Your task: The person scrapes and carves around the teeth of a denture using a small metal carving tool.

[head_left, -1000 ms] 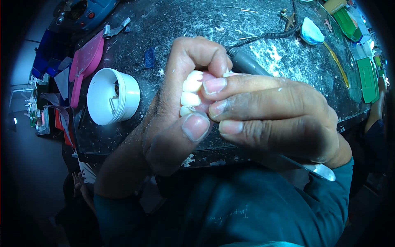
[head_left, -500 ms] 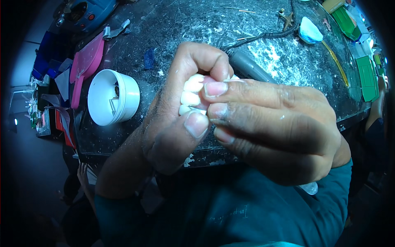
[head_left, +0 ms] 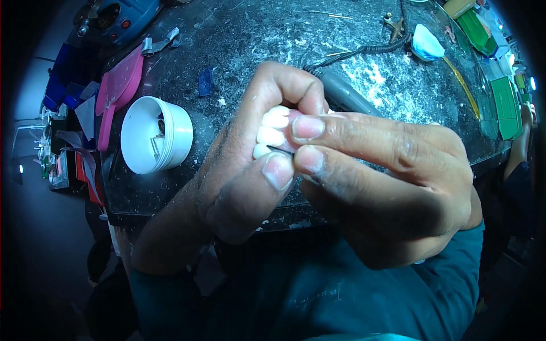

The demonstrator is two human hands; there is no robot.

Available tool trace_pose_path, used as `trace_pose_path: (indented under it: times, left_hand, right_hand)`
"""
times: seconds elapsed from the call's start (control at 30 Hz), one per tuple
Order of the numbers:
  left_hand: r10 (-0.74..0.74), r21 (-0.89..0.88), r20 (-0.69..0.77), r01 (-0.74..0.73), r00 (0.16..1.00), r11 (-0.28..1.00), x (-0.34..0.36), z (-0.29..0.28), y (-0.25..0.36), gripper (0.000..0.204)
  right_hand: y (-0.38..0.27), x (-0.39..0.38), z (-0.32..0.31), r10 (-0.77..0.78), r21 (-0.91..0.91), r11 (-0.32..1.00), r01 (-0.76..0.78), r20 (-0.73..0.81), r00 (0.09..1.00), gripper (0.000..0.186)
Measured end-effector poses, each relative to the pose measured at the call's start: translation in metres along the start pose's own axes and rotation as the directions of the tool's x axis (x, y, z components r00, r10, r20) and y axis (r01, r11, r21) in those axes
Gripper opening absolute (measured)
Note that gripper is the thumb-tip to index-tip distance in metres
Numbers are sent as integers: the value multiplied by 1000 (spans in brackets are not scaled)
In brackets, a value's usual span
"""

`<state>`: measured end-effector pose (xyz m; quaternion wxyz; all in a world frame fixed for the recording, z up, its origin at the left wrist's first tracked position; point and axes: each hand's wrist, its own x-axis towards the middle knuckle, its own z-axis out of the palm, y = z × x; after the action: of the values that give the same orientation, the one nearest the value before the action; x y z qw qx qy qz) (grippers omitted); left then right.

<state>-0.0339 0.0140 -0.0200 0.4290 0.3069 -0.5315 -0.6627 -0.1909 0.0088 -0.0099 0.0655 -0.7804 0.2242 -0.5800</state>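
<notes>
Left hand point(head_left: 234, 152) clamped the false teeth point(head_left: 271, 135) near the bench point(head_left: 239, 35) edge; right hand point(head_left: 392, 176) pinched a thin tool point(head_left: 280, 150). Teeth already sat in pink base point(head_left: 292, 115) — detailing seemed unfinished, remainder unclear.

Cool bluish light brightens the tabletop point(head_left: 239, 37) (the fisheye rim falls black).

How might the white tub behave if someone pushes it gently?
The white tub would probably feel stiff, since its wall looks evenly round. Its wide shape suggests it may slide rather than tip. Small items inside look loose and might rattle.
</notes>
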Motion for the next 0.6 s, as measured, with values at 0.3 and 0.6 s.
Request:
trace_pose_path:
  times: [0.3, 0.6]
  left_hand:
    - [-216, -22, 93, 218, 972, 976, 3, -2, 11, 64]
    - [464, 432, -37, -404, 885, 806, 4, -18, -12, 68]
  right_hand:
    - [18, 3, -11, -202, -3, 979, 204, 126, 971, 27]
    - [25, 6, -42, 66, 329, 928, -177, 322, 944, 28]
